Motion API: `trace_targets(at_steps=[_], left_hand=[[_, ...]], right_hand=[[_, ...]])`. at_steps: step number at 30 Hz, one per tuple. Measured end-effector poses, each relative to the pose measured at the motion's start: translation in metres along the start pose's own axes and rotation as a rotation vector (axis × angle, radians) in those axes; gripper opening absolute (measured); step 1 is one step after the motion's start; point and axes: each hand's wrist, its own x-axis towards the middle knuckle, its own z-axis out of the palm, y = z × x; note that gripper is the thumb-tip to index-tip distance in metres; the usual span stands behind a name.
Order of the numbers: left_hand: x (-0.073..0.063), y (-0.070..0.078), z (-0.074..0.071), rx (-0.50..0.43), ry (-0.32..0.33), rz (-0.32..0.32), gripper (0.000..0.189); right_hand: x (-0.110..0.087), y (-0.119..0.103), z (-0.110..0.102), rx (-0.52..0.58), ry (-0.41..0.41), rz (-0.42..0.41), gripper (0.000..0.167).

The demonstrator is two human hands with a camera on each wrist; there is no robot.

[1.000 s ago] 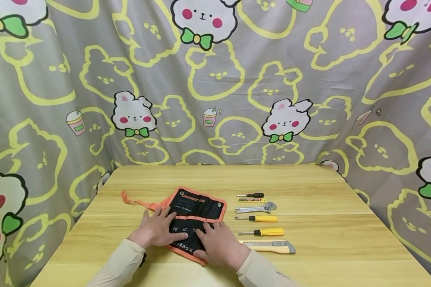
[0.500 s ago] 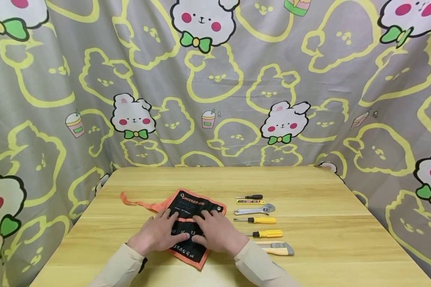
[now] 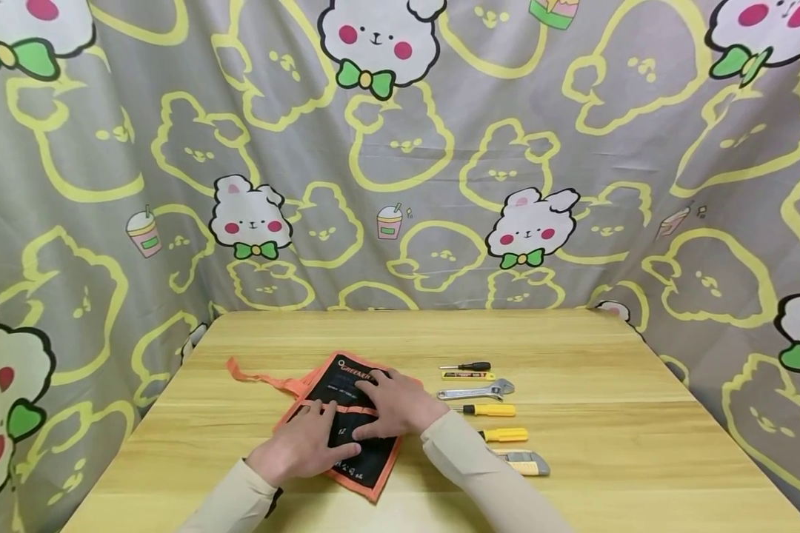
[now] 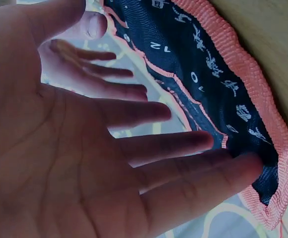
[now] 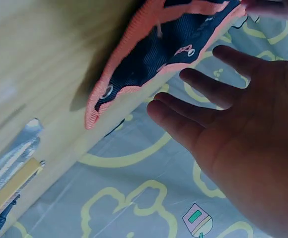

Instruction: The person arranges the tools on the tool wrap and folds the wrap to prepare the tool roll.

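A black fabric tool pouch [image 3: 373,463] with orange trim and printed numbers lies spread on the table, its orange strap [image 3: 260,377] trailing left. My left hand [image 3: 300,443] is over its lower left side, fingers spread, fingertips near the orange pocket edge. Over the upper right part is my right hand [image 3: 396,406], fingers extended, hiding some of the brand lettering. In the left wrist view the left palm [image 4: 84,148] is beside the pouch's printed face [image 4: 183,54]. The right wrist view has straight right fingers [image 5: 179,121] close to the pouch's eyelet corner [image 5: 107,91]. Neither hand grips anything.
Right of the pouch lie a black screwdriver [image 3: 475,366], a yellow flat pack [image 3: 463,376], an adjustable wrench [image 3: 476,389], two yellow-handled screwdrivers, one upper [image 3: 495,410] and one lower [image 3: 508,435], and a utility knife [image 3: 533,463], partly behind the right sleeve [image 3: 473,466]. A patterned curtain [image 3: 427,170] surrounds the table [image 3: 640,444].
My right hand has slid from the pouch's lower right up to its upper right part. The left hand has shifted slightly. The pouch's lower corner moved a little toward me early on.
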Motion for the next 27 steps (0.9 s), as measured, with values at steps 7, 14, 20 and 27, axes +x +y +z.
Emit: trace_targets(at_steps=[7, 14, 20, 27], left_hand=[[0.001, 0.001, 0.004, 0.038, 0.033, -0.031, 0.102], [0.001, 0.001, 0.006, 0.064, 0.031, -0.056, 0.105], [0.002, 0.001, 0.008, 0.091, 0.030, -0.070, 0.106], [0.002, 0.000, 0.008, 0.109, 0.022, -0.051, 0.104]], right_hand=[[0.008, 0.001, -0.004, -0.022, -0.025, 0.021, 0.087], [0.011, 0.003, -0.002, -0.023, -0.055, 0.018, 0.088], [0.013, 0.002, 0.002, -0.042, -0.079, 0.029, 0.087], [0.011, 0.005, 0.005, -0.059, -0.075, 0.022, 0.084]])
